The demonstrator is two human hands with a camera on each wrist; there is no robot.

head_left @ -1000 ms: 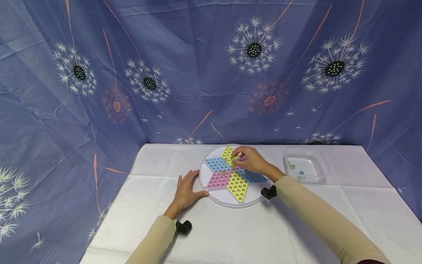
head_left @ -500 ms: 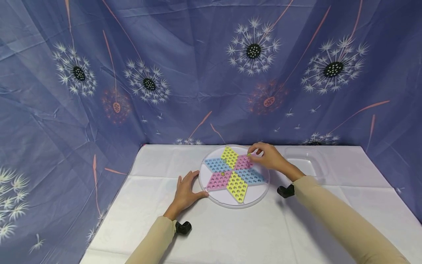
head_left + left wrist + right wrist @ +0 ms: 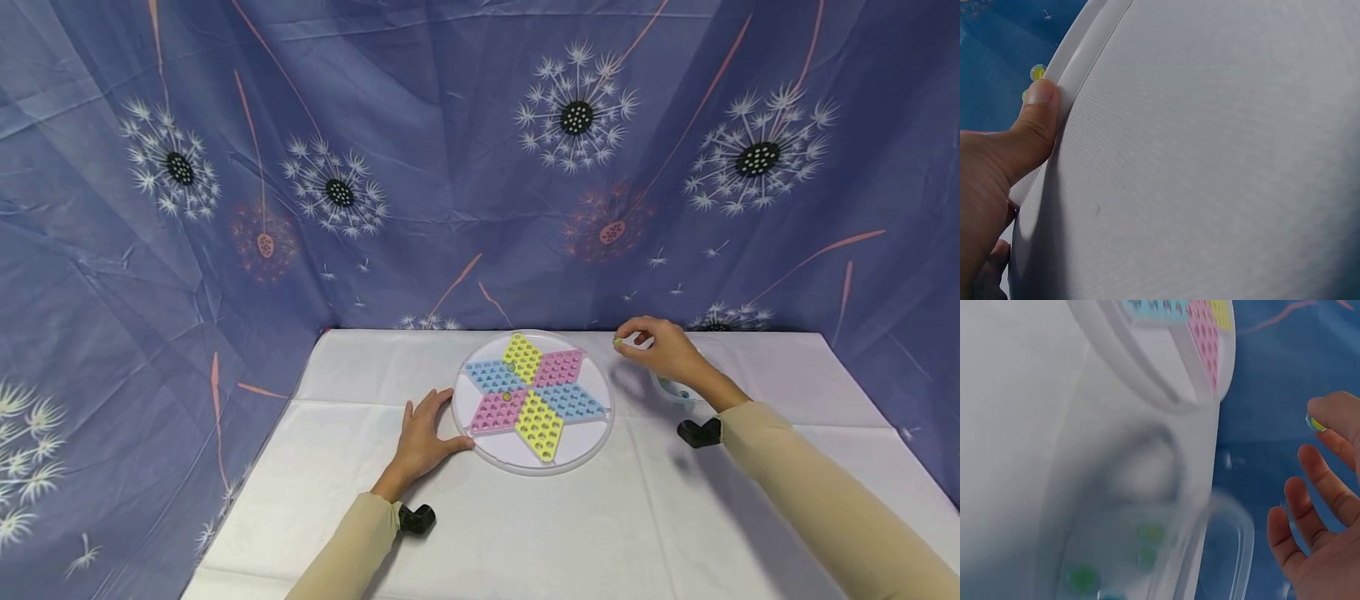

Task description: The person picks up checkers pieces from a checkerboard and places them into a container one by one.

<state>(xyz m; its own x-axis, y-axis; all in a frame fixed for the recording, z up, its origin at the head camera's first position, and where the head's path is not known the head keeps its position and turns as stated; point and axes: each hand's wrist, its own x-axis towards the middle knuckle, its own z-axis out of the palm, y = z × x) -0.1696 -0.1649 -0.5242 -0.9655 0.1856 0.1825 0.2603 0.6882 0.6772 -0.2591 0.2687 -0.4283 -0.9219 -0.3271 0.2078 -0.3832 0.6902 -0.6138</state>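
A round white Chinese checkers board [image 3: 480,396] with a star of pink, yellow and blue sections lies on the table. Two marbles sit in its holes, a yellowish one [image 3: 507,397] and a greenish one [image 3: 511,367]. My left hand [image 3: 422,437] rests at the board's left rim, thumb and fingers spread along the edge; its thumb [image 3: 1038,115] touches the rim in the left wrist view. To the right of the board, my right hand [image 3: 660,350] pinches a yellow-and-clear marble [image 3: 1315,422] between thumb and index finger, in the air, the other fingers loosely bent.
A clear plastic container [image 3: 1244,550] stands under and behind my right hand, partly hidden by it. Several marbles, among them a green one [image 3: 1083,578], lie inside. A dandelion-patterned blue cloth [image 3: 450,167] hangs behind the white table [image 3: 570,533].
My right hand has moved from over the board's upper part to the right, near the container, carrying the marble. My left hand has stayed at the rim.
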